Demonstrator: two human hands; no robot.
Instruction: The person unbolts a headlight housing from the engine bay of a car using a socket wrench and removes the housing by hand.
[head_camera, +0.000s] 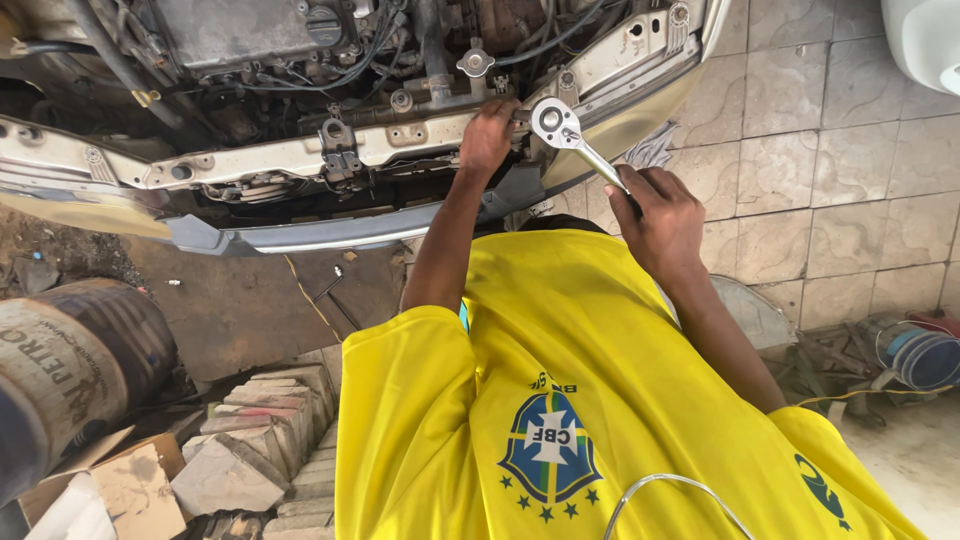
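Note:
My right hand grips the handle of a silver ratchet wrench, whose round head sits at the car's front crossmember. My left hand reaches forward and rests on that metal crossmember just left of the ratchet head, fingers curled over its edge. Behind the crossmember lies the open engine bay with hoses, wiring and a radiator cap. My yellow shirt fills the lower middle of the view.
A rusty oil drum lies at the left, with stacked paving blocks and a torn cardboard box beside it. Tiled floor spreads to the right. A blue-lidded container and cables sit at the far right.

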